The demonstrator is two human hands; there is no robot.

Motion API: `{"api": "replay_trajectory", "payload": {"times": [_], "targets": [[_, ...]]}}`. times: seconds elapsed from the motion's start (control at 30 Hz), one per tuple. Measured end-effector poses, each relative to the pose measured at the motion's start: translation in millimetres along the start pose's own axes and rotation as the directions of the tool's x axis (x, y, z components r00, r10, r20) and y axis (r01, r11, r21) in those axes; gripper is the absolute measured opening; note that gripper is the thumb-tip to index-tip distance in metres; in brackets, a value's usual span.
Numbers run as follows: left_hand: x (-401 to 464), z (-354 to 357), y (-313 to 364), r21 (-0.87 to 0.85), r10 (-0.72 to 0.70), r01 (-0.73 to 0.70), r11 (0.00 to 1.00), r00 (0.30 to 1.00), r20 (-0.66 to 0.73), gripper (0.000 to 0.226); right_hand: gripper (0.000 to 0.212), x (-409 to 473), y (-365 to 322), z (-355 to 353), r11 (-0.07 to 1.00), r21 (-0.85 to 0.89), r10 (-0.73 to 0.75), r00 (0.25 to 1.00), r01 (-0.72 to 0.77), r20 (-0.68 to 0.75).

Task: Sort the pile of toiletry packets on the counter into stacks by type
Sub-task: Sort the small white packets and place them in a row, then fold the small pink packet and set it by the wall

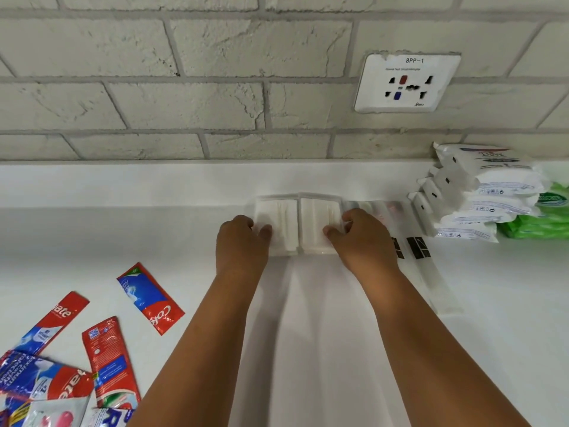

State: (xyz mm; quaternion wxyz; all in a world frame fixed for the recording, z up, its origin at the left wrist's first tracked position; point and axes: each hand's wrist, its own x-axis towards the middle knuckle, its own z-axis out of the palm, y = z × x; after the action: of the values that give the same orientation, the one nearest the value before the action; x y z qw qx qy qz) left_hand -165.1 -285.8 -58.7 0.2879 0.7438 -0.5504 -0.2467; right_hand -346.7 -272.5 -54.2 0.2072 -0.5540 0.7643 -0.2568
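Observation:
Two stacks of white packets sit side by side against the back of the white counter (123, 229): a left stack (281, 220) and a right stack (317, 217). My left hand (240, 241) holds the left stack at its left edge, thumb on top. My right hand (360, 238) grips the right stack at its right side, fingers curled over it. Loose red and blue toothpaste sachets (151, 298) lie scattered at the lower left, with a denser pile (46, 383) in the corner.
Long clear packets with black labels (415, 251) lie just right of my right hand. White wipe packs (480, 192) are stacked at the far right, with green packs (548, 217) beside them. A wall socket (406, 83) sits on the brick wall.

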Motion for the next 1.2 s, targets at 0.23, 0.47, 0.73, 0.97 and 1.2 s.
{"api": "replay_trajectory", "payload": {"times": [0.23, 0.47, 0.73, 0.97, 1.2], "targets": [[-2, 0, -1, -0.019, -0.018, 0.018, 1.0, 0.999, -0.033, 0.043, 0.043, 0, 0, 0, 1.0, -0.016, -0.012, 1.0, 0.012, -0.013], [-9, -9, 2, -0.005, -0.011, 0.01, 1.0, 0.997, -0.074, 0.049, 0.049, -6, -6, -9, 0.997, -0.06, -0.055, 0.997, 0.052, -0.052], [-44, -41, 10, 0.062, 0.057, -0.049, 0.997, 0.99, -0.131, 0.045, 0.049, -49, -34, -16, 0.964, -0.156, -0.218, 0.976, 0.216, 0.0], [-101, -79, -11, 0.141, 0.09, -0.073, 0.987, 0.989, -0.116, 0.043, 0.047, -119, -63, -9, 0.92, -0.173, -0.346, 0.937, 0.351, 0.058], [-146, -119, -90, 0.26, 0.057, -0.04, 0.965, 0.997, -0.058, 0.04, 0.045, -202, -76, 31, 0.892, -0.114, -0.402, 0.883, 0.437, 0.241]]}}
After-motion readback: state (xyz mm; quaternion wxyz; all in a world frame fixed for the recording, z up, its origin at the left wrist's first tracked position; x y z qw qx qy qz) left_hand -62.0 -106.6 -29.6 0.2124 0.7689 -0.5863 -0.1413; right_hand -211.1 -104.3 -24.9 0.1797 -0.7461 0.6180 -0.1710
